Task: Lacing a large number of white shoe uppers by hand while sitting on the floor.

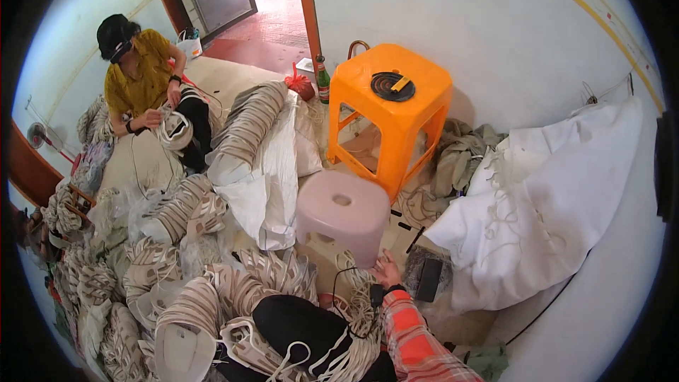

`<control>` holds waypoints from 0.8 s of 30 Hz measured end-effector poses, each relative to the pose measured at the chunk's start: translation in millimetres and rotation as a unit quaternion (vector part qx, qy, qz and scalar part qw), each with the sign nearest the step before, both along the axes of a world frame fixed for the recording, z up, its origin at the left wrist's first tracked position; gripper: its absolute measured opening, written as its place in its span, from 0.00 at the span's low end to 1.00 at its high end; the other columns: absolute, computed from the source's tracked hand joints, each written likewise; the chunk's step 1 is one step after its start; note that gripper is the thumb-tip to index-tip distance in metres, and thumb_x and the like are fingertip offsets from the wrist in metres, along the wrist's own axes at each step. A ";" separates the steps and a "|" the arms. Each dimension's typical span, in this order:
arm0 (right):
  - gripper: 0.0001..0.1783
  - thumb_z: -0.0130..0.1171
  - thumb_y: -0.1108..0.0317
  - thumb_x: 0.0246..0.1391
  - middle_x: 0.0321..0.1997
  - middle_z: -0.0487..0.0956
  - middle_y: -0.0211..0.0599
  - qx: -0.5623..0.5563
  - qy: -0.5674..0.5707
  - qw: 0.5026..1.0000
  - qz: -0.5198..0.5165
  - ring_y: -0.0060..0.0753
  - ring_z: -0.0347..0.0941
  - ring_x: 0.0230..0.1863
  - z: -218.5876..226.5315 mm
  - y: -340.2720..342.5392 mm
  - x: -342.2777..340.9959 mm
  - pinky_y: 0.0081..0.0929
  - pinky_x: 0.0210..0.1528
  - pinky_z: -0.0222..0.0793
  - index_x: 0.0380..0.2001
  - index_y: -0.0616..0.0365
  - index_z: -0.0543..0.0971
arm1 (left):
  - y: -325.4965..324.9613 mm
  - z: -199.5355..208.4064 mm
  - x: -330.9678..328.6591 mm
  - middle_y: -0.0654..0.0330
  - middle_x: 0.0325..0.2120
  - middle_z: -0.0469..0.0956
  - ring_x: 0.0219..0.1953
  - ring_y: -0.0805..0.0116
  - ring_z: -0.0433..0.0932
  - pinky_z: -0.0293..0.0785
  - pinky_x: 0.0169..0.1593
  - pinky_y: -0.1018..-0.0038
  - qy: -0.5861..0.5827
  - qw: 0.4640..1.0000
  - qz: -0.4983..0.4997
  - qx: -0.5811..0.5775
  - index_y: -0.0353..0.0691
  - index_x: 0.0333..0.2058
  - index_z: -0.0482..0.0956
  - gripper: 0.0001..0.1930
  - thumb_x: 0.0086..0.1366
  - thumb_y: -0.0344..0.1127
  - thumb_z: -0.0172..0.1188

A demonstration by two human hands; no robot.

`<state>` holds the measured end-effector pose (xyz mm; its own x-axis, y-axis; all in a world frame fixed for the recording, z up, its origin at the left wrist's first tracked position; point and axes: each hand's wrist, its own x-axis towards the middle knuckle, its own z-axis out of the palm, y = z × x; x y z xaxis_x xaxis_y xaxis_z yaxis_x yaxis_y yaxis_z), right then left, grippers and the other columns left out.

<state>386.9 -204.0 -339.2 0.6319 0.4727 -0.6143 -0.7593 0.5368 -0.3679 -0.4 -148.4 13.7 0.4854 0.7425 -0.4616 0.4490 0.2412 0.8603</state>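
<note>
My right hand [385,270] reaches out from a red-and-white plaid sleeve, its fingers apart beside the lower right edge of a pale pink plastic stool [342,216]. Whether the fingertips touch the stool I cannot tell. A small black device with a cable [377,294] sits at my wrist. Below it hangs a bundle of cream laces [364,336], next to my black-clad knee [300,329]. A cream shoe upper [251,346] with loose laces lies by that knee. My left hand is out of the picture.
Nested stacks of beige shoe uppers [247,124] cover much of the floor. A person in a mustard shirt [145,74] sits at the left, handling an upper. An orange stool [389,110] carries a black coil. White sheeting [544,205] drapes the right side; a green bottle [322,81] stands behind.
</note>
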 end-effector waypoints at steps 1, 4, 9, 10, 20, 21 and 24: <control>0.25 0.47 0.72 0.57 0.60 0.57 0.40 -0.067 0.076 0.994 -0.042 0.51 0.53 0.60 -5.1 2.8 -0.9 0.61 0.59 0.50 0.57 0.51 0.56 | -1.0 -0.5 -3.2 0.68 0.14 0.59 0.16 0.76 0.53 0.52 0.23 0.78 -0.003 1.000 -0.002 0.001 0.42 0.25 0.68 0.12 0.67 0.37 0.45; 0.23 0.47 0.68 0.57 0.58 0.56 0.40 0.026 -0.071 0.997 -0.017 0.53 0.49 0.61 -8.2 20.7 6.5 0.59 0.60 0.49 0.55 0.52 0.58 | -6.7 -2.8 -7.4 0.68 0.14 0.59 0.16 0.76 0.53 0.52 0.23 0.78 -0.004 1.000 -0.003 0.001 0.42 0.25 0.68 0.12 0.67 0.37 0.45; 0.24 0.51 0.62 0.55 0.55 0.58 0.38 0.021 -0.041 0.996 -0.074 0.46 0.53 0.58 7.5 39.5 40.9 0.52 0.54 0.57 0.52 0.54 0.59 | -13.2 -1.9 -0.3 0.68 0.14 0.59 0.16 0.76 0.54 0.53 0.23 0.77 -0.011 1.000 -0.010 -0.007 0.43 0.25 0.69 0.12 0.67 0.37 0.44; 0.23 0.53 0.61 0.54 0.52 0.61 0.37 -0.108 -0.221 0.968 -0.044 0.42 0.56 0.55 -23.3 -9.7 81.9 0.49 0.52 0.57 0.50 0.55 0.61 | -4.9 -5.1 10.1 0.68 0.14 0.59 0.16 0.76 0.54 0.53 0.23 0.77 -0.039 0.997 -0.054 -0.030 0.43 0.25 0.69 0.12 0.67 0.37 0.44; 0.12 0.52 0.65 0.57 0.25 0.77 0.34 0.061 -0.272 0.703 0.654 0.22 0.74 0.22 321.1 40.6 -90.3 0.18 0.27 0.72 0.37 0.62 0.77 | 21.0 23.0 10.1 0.67 0.17 0.68 0.16 0.81 0.63 0.57 0.20 0.84 -0.160 0.951 0.218 -0.152 0.37 0.34 0.71 0.07 0.65 0.34 0.48; 0.14 0.51 0.64 0.58 0.26 0.77 0.33 0.100 -0.272 0.645 0.707 0.20 0.74 0.23 333.3 37.5 -116.9 0.17 0.28 0.72 0.39 0.63 0.77 | 19.8 25.4 8.2 0.67 0.17 0.68 0.16 0.81 0.63 0.57 0.20 0.84 -0.161 0.948 0.232 -0.146 0.37 0.34 0.71 0.07 0.65 0.34 0.48; 0.16 0.50 0.62 0.59 0.24 0.74 0.27 0.110 -0.279 0.640 0.707 0.16 0.70 0.23 344.7 38.5 -193.2 0.14 0.26 0.68 0.43 0.63 0.74 | 14.6 24.1 1.0 0.68 0.18 0.68 0.18 0.83 0.62 0.56 0.21 0.85 -0.169 0.963 0.174 -0.120 0.37 0.34 0.71 0.06 0.65 0.33 0.49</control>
